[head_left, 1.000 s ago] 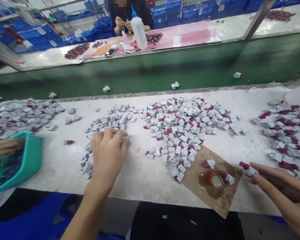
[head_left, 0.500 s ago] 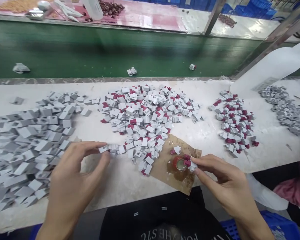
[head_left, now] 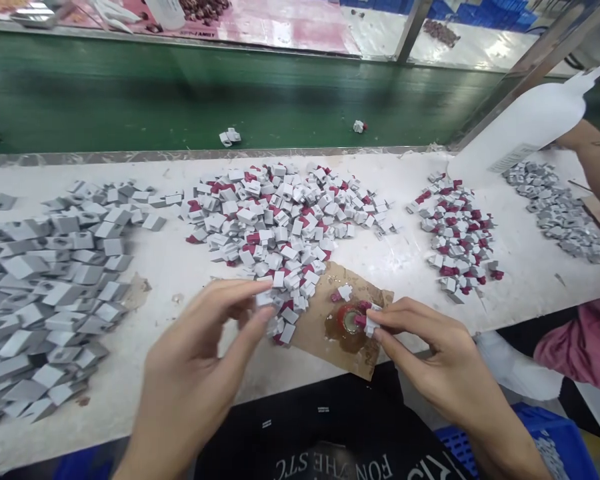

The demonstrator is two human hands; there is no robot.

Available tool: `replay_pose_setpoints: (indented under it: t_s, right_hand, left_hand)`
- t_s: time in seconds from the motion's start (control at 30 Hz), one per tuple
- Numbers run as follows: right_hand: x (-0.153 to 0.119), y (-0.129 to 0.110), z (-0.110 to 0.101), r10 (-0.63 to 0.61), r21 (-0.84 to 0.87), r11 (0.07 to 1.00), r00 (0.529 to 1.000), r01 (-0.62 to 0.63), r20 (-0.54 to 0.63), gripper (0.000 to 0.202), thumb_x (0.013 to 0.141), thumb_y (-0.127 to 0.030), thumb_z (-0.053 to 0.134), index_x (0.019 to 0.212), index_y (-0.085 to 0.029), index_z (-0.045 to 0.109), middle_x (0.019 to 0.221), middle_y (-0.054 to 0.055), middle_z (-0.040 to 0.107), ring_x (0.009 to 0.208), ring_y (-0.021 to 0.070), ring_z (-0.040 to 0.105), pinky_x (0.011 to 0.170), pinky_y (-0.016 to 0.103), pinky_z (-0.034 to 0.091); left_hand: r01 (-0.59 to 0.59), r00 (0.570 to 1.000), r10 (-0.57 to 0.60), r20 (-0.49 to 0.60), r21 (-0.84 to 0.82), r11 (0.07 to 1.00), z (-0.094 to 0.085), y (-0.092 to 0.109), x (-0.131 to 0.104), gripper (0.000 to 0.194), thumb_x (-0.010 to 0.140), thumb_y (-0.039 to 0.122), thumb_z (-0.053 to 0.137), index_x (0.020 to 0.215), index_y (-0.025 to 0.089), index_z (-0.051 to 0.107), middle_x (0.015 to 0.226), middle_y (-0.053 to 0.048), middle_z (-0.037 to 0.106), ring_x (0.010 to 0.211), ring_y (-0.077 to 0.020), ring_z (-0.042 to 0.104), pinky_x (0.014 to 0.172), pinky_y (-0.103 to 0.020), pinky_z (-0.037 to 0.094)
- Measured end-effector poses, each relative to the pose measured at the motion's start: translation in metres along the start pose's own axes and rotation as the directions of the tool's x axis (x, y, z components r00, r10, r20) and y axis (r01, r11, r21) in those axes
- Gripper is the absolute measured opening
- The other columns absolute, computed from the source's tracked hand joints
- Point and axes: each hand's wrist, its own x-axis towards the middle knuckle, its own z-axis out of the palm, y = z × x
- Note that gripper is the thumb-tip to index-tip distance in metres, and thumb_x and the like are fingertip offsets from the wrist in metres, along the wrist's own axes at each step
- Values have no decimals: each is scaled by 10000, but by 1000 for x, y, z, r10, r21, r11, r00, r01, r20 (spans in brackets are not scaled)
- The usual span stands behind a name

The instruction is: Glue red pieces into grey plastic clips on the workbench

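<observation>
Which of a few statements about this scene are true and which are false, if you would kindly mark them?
1. The right hand holds a grey-and-maroon piece. True.
2. A white bottle stands right of the brown cardboard. True.
3. The left hand grips the white bottle. False: it is at the central pile.
4. A red dish sits on the brown cardboard. True.
5. The green belt is bare. False: small pieces lie on it.
</observation>
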Motion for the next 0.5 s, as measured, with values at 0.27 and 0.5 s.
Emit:
replay_pose_setpoints:
  t_s: [0.27, 0.5]
  right_hand:
    - [7, 1, -5, 91, 282, 956, 995, -78, -36, 170, 1057, -244, 865, 1164, -347, 948, 1053, 30, 892, 940, 208, 875, 804, 291, 740]
    - [24, 0, 3, 233, 667, 735, 969, -120, -82, 165, 982, -455, 976, 1126, -377, 949, 1096, 33, 935, 1020, 302, 921, 1008, 530, 783]
  left_hand:
    - [346, 926, -212, 314, -475, 809, 50, 37, 15, 223, 1025, 463, 882, 1204, 335, 847, 977, -17, 853, 884, -205, 836, 747, -263, 713]
    - [420, 868, -126, 480, -573, 704, 67, 58, 27, 214, 1038, 482, 863, 1183, 323, 861, 989, -34, 860, 879, -218, 841, 808, -312, 734]
